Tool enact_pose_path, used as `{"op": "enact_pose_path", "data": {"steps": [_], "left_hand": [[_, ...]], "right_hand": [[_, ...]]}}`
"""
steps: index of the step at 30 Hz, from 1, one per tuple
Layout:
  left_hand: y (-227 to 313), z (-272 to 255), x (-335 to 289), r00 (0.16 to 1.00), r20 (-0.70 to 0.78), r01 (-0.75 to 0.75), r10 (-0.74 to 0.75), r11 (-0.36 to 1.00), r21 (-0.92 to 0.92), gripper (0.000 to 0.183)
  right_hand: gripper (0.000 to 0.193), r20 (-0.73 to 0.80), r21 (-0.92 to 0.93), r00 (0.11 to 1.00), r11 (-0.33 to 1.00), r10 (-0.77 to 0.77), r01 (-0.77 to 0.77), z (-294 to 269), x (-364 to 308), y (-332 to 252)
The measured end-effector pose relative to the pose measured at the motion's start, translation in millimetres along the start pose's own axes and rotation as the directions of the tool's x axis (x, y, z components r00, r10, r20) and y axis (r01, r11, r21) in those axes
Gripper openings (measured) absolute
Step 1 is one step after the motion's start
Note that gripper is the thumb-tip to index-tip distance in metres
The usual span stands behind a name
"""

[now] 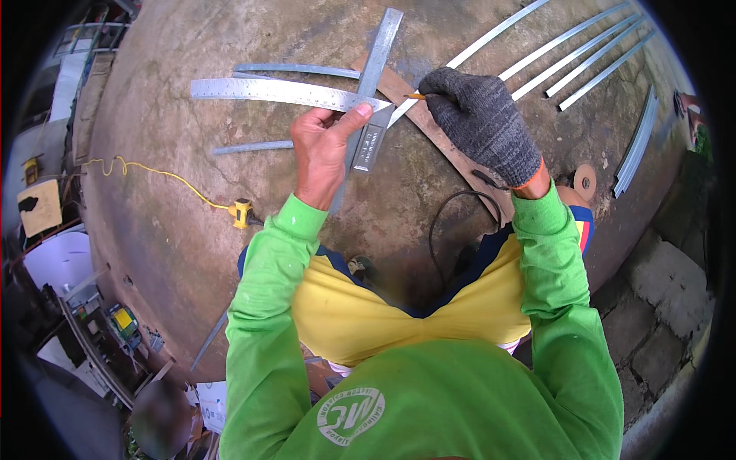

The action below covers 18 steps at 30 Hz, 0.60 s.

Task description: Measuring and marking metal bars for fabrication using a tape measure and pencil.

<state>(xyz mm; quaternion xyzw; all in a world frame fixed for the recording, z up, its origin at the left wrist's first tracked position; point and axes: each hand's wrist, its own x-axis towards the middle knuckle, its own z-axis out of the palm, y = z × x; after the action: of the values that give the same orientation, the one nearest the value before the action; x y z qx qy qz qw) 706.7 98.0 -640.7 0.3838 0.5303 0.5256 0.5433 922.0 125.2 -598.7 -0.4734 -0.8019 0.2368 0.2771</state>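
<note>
A metal square [307,93] lay on the concrete floor [176,192] in front of the person, its long ruled blade running out to the left and its shorter arm [370,144] pointing back toward the body. It rested across a long grey metal strip [378,57] that ran up and away, and that strip in turn crossed a brown wooden board [445,146] lying slantwise under it.

The bare left hand [322,149] pressed down on the square at its corner, thumb stretched along the blade's edge and fingers curled over the shorter arm, holding it flat. The right hand [479,123], in a dark knitted glove, was closed around a pencil [415,96] whose tip met the metal strip just beside the corner of the square.

Two more thin metal strips [299,70] lay beneath the square, one above the blade and one below it. Well off to the upper right, several pale metal strips [571,57] lay side by side, with another one [636,142] set apart near the edge of the floor. A yellow tape measure [242,212] sat on the floor to the left, near the left sleeve, with a yellow cord [153,170] trailing from it. A black cable [445,222] looped on the floor near the knees, and a small round disc [585,182] lay close to the right wrist.
</note>
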Motion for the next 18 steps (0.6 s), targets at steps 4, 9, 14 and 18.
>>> {"op": "enact_pose_path", "data": {"steps": [4, 9, 14, 18], "left_hand": [[-0.1, 2.2, -1.1, 1.0, 0.018, 0.014, -0.013, 0.999, -0.031, 0.016], [1.0, 5.5, -2.0, 0.999, 0.023, 0.032, -0.031, 0.999, -0.037, 0.017], [0.9, 4.9, -3.4, 0.999, 0.029, 0.023, -0.022, 0.999, -0.046, 0.018], [0.9, 5.9, -4.5, 0.999, 0.031, 0.015, -0.016, 0.999, 0.04, 0.019]], "right_hand": [[0.017, -0.088, 0.218, 0.996, 0.976, 0.023, -0.003, 6.9, -3.7, -2.1], [0.018, -0.136, 0.187, 0.987, 0.977, -0.081, 0.106, 18.7, -4.0, -0.4], [0.018, -0.137, 0.119, 0.987, 0.988, -0.08, 0.097, 18.5, -6.9, -1.8], [0.019, -0.105, 0.097, 0.992, 0.992, -0.066, 0.076, 20.6, -7.8, -6.4]]}}
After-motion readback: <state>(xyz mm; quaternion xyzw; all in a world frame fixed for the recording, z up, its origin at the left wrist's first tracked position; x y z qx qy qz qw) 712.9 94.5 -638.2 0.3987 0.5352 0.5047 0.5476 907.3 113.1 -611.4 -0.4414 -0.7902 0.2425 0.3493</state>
